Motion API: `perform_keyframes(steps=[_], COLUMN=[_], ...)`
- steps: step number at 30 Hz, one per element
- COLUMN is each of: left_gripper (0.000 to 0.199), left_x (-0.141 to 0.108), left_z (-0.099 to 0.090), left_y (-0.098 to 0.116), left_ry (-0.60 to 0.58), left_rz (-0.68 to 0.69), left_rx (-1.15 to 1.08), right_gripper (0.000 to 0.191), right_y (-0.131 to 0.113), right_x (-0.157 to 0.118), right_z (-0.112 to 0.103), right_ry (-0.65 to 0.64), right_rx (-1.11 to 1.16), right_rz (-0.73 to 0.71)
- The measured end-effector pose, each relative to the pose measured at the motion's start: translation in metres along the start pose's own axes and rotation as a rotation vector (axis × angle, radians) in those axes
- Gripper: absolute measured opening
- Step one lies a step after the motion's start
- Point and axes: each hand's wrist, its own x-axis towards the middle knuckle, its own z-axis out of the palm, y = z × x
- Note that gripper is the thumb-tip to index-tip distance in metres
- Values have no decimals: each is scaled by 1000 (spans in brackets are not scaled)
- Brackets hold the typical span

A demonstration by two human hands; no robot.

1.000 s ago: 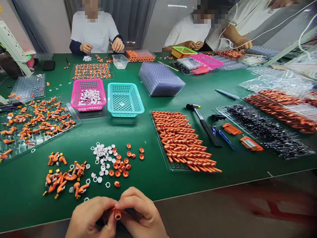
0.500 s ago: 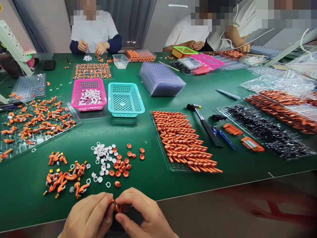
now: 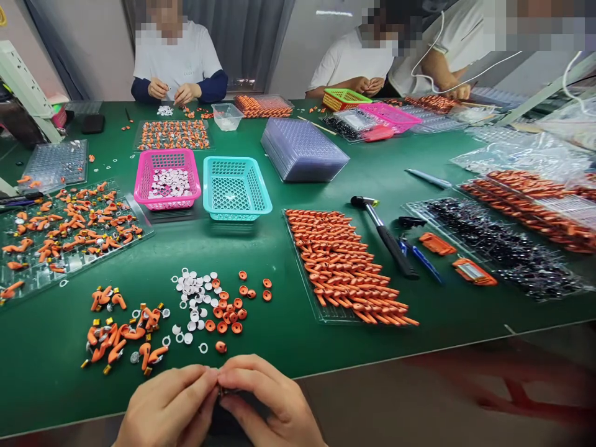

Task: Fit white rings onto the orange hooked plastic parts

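Observation:
My left hand [image 3: 170,403] and my right hand [image 3: 272,403] meet at the table's front edge, fingertips pinched together. Between them is a small orange earbud part, now almost wholly covered by the fingers; only a dark sliver shows below the fingertips. Just beyond my fingers lies a single orange earbud cap [image 3: 220,347]. Behind it are a cluster of round orange caps [image 3: 223,307] and a scatter of white discs and rings [image 3: 193,292]. To the left, orange earbud stems [image 3: 109,335] with gold-coloured ends and silver discs lie in a loose heap.
A tray of earbud stems [image 3: 69,226] is at left. Pink basket [image 3: 139,192] with white discs and turquoise basket [image 3: 233,215] stand mid-table. A tray of orange sticks [image 3: 344,267], a hammer [image 3: 386,236] and black parts [image 3: 503,248] lie right. Co-workers [image 3: 179,62] sit opposite.
My fingertips have drawn closer together over the orange earbud part, which showed between them before and is now mostly hidden. The parts on the table have not moved.

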Motion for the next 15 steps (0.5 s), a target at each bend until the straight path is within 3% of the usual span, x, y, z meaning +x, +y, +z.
perform_keyframes(steps=[10, 12, 15], left_gripper=[19, 25, 28], left_x=[3, 2, 1], left_z=[-5, -6, -7], left_y=[-2, -2, 2], left_ry=[-11, -74, -145], left_rz=[-81, -197, -501], left_rx=[-154, -285, -509], right_gripper=[34, 36, 38], right_y=[-1, -1, 0], right_x=[-2, -3, -4], right_z=[1, 0, 0], right_ry=[106, 109, 103], right_rx=[-34, -43, -59], right_rz=[-81, -98, -110])
